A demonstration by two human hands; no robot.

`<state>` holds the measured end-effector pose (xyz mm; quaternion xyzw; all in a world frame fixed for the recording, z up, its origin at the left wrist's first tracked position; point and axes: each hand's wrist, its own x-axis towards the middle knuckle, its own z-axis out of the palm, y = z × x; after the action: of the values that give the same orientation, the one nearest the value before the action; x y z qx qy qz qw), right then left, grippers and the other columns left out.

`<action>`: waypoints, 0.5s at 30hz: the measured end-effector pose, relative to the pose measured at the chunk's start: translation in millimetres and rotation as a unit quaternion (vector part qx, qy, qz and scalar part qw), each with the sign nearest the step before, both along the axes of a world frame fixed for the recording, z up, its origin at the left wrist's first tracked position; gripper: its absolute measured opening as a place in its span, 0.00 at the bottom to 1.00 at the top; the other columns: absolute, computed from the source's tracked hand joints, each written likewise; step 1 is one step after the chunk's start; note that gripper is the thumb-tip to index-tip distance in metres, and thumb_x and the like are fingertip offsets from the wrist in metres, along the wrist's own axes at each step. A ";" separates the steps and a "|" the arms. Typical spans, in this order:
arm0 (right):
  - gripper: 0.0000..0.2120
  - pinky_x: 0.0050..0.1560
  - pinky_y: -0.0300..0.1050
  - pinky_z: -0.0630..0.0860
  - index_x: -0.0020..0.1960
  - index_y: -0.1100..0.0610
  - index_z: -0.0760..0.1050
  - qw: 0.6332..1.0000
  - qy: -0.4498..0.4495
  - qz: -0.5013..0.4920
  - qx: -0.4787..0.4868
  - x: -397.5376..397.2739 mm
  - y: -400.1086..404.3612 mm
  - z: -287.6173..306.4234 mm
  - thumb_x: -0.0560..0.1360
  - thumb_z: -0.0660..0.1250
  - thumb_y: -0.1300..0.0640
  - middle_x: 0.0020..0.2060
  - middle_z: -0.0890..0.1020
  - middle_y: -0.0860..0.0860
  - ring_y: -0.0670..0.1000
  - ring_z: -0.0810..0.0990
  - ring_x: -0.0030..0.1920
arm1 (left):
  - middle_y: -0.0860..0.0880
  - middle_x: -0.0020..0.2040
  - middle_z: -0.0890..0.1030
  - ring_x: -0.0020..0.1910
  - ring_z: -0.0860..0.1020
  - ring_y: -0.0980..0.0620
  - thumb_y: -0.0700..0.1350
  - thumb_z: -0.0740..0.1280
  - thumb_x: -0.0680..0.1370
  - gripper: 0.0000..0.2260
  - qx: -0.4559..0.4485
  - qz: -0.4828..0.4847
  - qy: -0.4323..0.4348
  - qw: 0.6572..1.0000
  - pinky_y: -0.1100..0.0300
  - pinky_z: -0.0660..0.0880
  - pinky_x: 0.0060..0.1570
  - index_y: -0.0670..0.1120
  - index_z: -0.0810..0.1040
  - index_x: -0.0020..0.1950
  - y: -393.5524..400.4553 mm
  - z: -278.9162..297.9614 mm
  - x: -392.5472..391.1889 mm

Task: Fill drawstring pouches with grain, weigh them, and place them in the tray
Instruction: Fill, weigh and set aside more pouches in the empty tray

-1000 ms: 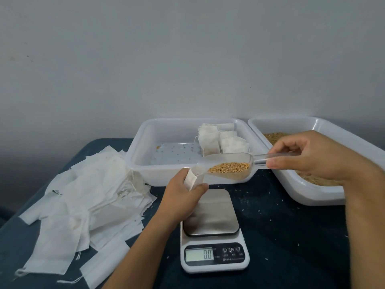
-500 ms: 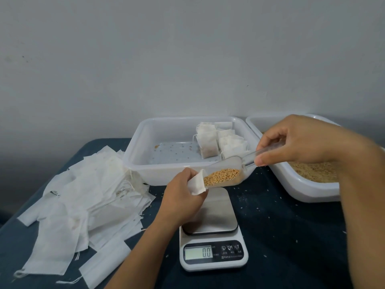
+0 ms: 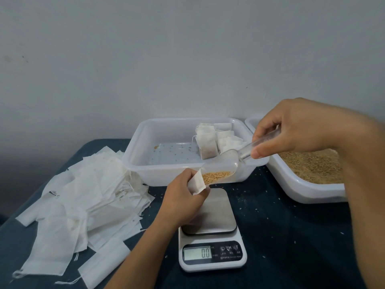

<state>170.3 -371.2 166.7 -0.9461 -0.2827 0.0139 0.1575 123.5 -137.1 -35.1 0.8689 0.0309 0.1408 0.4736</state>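
Scoop (image 3: 224, 166) tilts into pouch (image 3: 196, 183) above the scale (image 3: 211, 243).
Left hand (image 3: 181, 202) pinches pouch; right hand (image 3: 291, 130) grasps scoop handle.

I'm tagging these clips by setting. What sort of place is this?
Probably a small hand-packing station, at home or in a workshop, not a factory line: a digital scale on a dark cloth-covered table, a heap of empty pouches, and plastic tubs, one holding grain, against a bare wall.
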 end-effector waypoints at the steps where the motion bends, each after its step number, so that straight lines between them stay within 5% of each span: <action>1: 0.10 0.38 0.40 0.70 0.40 0.33 0.84 1.000 -0.006 0.002 -0.004 -0.8 1.3 1.7 0.61 0.78 0.34 0.36 0.82 0.31 0.29 0.77 0.43 | 0.60 0.51 0.80 0.49 0.78 0.61 0.52 0.74 0.77 0.10 0.000 0.002 -0.001 1.000 0.69 0.72 0.42 0.58 0.74 0.53 -0.1 -0.1 0.1; 11: 0.18 0.39 0.43 0.74 0.46 0.31 0.81 0.994 -0.103 0.018 -0.038 -18.9 10.2 10.4 0.58 0.72 0.28 0.41 0.79 0.24 0.28 0.74 0.45 | 0.59 0.47 0.79 0.45 0.77 0.61 0.52 0.73 0.76 0.09 -0.016 0.021 -0.013 1.000 0.70 0.68 0.37 0.58 0.74 0.51 1.1 1.1 0.8; 15: 0.18 0.38 0.43 0.68 0.47 0.31 0.81 0.988 -0.150 0.018 -0.039 -24.3 4.8 8.9 0.60 0.70 0.29 0.44 0.76 0.22 0.29 0.72 0.46 | 0.57 0.44 0.80 0.43 0.77 0.63 0.51 0.73 0.76 0.07 -0.056 0.033 -0.014 0.998 0.69 0.69 0.35 0.57 0.75 0.48 3.5 2.3 0.2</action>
<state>146.0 -366.4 175.6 -0.9377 -0.3190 -0.1144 0.0764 123.7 -133.6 -32.8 0.8377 0.0611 0.1662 0.5166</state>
